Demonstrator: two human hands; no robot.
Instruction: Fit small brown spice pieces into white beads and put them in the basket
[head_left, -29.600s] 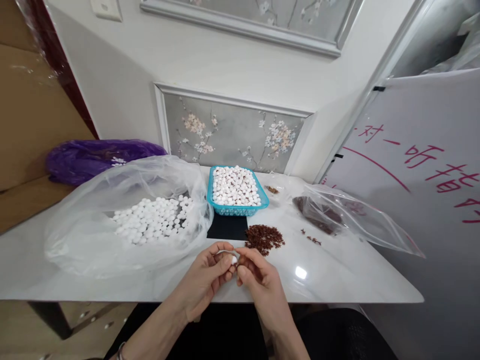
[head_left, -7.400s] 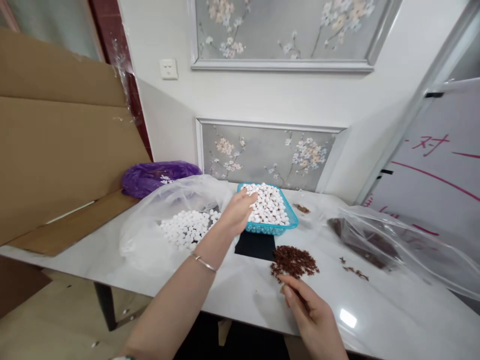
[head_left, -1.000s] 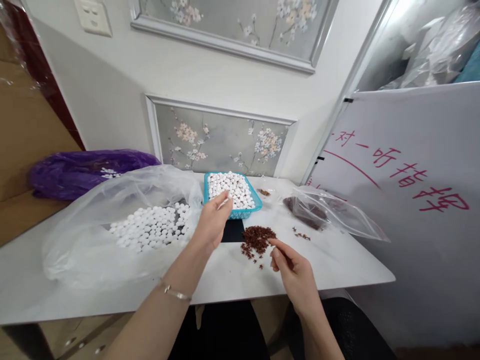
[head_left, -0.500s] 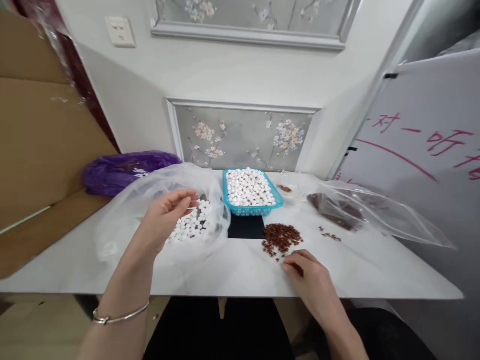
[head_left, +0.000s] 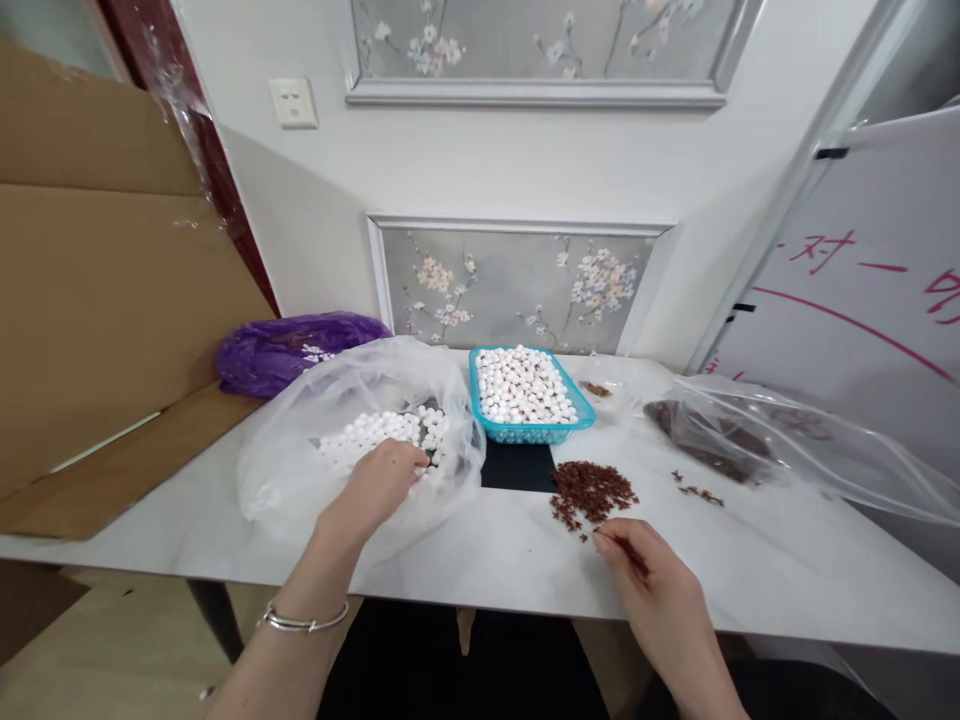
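Balls [head_left: 375,428], white and loose, inside a clear bag [head_left: 276,480] at the left of the surface [head_left: 510,560]. Left hand [head_left: 382,482] at the bag's right part, fingertips down at the balls; cannot tell whether pinching one. Next, a blue basket [head_left: 529,432] heaped with more balls, a black mat [head_left: 517,467] just in front. Then a pile of red-brown pieces [head_left: 594,488]; right hand [head_left: 660,585] just beside its near edge, fingers curled, tips together; too small to tell whether gripping a piece. Farther right, a few stray pieces [head_left: 701,494] near a second bag [head_left: 817,455] with dark contents [head_left: 705,440], then a whiteboard [head_left: 840,285].
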